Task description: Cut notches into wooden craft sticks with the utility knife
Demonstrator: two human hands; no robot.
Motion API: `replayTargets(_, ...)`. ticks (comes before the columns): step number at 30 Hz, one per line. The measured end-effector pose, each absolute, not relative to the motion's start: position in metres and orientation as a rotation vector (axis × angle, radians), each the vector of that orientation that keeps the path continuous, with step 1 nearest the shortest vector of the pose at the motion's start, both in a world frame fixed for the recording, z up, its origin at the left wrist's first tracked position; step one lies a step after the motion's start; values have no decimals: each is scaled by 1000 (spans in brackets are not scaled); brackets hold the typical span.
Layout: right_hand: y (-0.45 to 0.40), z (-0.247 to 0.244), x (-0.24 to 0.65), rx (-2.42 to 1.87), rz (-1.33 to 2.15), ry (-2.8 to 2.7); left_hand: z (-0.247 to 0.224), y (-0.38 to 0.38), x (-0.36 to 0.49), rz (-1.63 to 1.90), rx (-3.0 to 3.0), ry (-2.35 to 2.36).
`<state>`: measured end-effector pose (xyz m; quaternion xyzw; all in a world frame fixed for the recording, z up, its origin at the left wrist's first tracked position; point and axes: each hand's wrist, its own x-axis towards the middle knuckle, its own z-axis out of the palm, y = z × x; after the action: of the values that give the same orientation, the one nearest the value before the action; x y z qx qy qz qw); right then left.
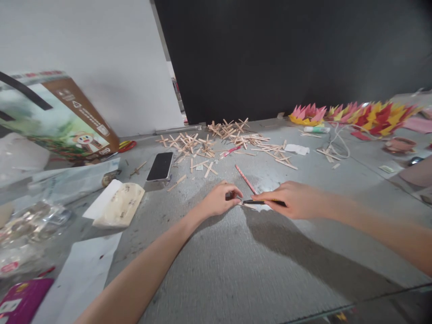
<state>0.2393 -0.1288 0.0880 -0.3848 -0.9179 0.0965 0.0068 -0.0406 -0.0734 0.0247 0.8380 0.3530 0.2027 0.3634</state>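
My left hand (pixel 222 198) is curled at the table's middle. Its thumb and fingertips press on one end of a flat wooden stick (pixel 250 206). My right hand (pixel 286 200) is closed around a slim black-and-yellow cutter-like tool (pixel 254 202). The tool's dark tip lies over the stick, close to my left fingertips; whether it touches the wood I cannot tell. Just beyond my hands lies a red-and-white striped pencil-like rod (pixel 245 178), its near end by my right fingers.
Small wooden sticks (pixel 192 144), many joined in crosses, lie heaped at the back. A phone (pixel 160 166), a pouch (pixel 119 207) and a printed bag (pixel 81 121) stand or lie leftward. Pink and yellow folded-paper pieces (pixel 307 115) and a white cable (pixel 340 139) are at the right.
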Motion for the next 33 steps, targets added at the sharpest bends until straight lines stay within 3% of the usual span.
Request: replayTargets(33,-134,82,244,-1202,225,-2873,27,-74,-40,514,2134,915)
